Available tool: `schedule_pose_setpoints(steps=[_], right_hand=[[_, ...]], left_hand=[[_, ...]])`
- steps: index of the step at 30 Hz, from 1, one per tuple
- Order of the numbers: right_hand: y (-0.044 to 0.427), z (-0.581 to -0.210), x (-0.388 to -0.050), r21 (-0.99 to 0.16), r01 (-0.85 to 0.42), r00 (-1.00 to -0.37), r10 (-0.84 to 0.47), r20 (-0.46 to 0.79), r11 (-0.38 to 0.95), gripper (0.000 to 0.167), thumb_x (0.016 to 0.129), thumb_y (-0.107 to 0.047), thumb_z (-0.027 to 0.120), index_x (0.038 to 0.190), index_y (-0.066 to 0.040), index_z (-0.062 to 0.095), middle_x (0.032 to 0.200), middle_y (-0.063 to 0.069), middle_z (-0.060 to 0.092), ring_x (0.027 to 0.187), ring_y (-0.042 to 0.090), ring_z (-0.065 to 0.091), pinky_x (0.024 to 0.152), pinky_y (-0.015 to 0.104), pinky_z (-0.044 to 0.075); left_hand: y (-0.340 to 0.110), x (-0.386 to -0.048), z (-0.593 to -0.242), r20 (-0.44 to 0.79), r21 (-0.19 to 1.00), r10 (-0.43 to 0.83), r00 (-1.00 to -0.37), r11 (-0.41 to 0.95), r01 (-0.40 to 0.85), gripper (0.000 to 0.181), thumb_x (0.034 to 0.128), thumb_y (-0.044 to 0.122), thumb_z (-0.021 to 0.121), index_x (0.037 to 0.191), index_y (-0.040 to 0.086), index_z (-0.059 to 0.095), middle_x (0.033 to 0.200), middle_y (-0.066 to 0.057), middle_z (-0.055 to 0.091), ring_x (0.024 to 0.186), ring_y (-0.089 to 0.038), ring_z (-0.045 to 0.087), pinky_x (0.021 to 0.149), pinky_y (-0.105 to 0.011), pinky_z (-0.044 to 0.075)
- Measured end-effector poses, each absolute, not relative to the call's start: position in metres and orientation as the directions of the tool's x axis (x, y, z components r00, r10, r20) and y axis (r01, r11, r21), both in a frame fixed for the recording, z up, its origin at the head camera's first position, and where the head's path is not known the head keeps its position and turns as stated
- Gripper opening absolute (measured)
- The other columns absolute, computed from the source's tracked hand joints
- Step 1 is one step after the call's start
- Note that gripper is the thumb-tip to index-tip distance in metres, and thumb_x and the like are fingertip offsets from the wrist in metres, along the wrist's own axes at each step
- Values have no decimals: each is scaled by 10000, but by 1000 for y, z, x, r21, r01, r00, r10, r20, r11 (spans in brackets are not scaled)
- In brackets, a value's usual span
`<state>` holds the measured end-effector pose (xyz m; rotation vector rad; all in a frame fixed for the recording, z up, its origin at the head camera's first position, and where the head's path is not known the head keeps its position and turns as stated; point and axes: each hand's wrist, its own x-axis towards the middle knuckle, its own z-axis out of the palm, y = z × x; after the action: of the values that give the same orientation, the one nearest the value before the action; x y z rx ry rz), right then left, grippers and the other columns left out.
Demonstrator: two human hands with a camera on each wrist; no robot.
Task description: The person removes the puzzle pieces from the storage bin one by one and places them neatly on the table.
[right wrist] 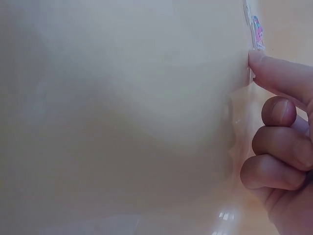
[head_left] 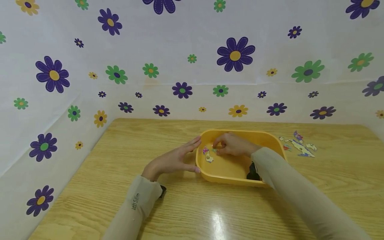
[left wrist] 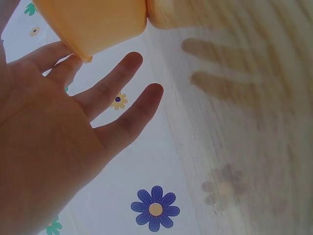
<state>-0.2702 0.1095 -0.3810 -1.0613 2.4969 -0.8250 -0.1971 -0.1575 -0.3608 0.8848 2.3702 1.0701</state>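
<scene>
Inside the orange tray (head_left: pixel 228 166), my right hand (head_left: pixel 234 145) has its thumb and index fingertip around a small greenish piece (head_left: pixel 214 150); the contact is hard to see. Just left of it lie a pink-purple piece (head_left: pixel 205 150) and a cream piece (head_left: pixel 209 157). In the right wrist view, the curled fingers of my right hand (right wrist: pixel 283 132) show, one fingertip beside a pink patterned piece (right wrist: pixel 258 34). My left hand (head_left: pixel 172 161) rests against the tray's left end, fingers spread and fairly straight. The left wrist view shows that hand (left wrist: pixel 63 122) touching the tray (left wrist: pixel 107 22).
Several flat cut-out pieces (head_left: pixel 300 147) lie on the wooden table (head_left: pixel 180 213) right of the tray. A dark object (head_left: pixel 253 173) shows beside my right sleeve, within the tray's outline. Flower-printed white sheeting (head_left: pixel 192 36) stands behind and at the left.
</scene>
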Motion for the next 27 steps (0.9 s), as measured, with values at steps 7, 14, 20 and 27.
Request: schedule_pose_setpoints(steps=[7,14,20,27], right_hand=[[106,-382,-271,-574,-605,-670,-742,-8,552,175,905,-82,759,1047,20,749,793,-9,602,687,122,475,613,250,404],[104,-377,-271,-557,-628,-662,-749,16,544,145,881,-54,764,998,31,755,774,-17,621,677,100,483,615,235,423],[106,-362,-270,-544,-649,-677,-730,95,532,109,870,-24,750,957,43,745,642,-37,491,589,91,406,561,248,347],[115,-347,-268,-559,-627,-695,-713,89,542,131,895,-35,743,998,47,739,617,-44,444,556,95,379,543,254,324]], left_hand=[[-159,-199,-362,-98,766,682,-725,517,383,975,897,280,803,1625,97,182,1703,-13,27,1545,-213,32,1227,-476,135],[-160,-199,-363,-93,769,682,-725,512,383,977,894,263,807,1624,88,182,1702,-24,30,1545,-207,31,1229,-462,128],[-159,-200,-365,-85,776,695,-714,495,390,967,904,247,798,1625,83,174,1704,-46,23,1545,-211,23,1228,-469,126],[-159,-201,-366,-94,776,692,-716,501,382,959,908,250,794,1626,93,179,1705,-39,19,1545,-204,23,1229,-471,125]])
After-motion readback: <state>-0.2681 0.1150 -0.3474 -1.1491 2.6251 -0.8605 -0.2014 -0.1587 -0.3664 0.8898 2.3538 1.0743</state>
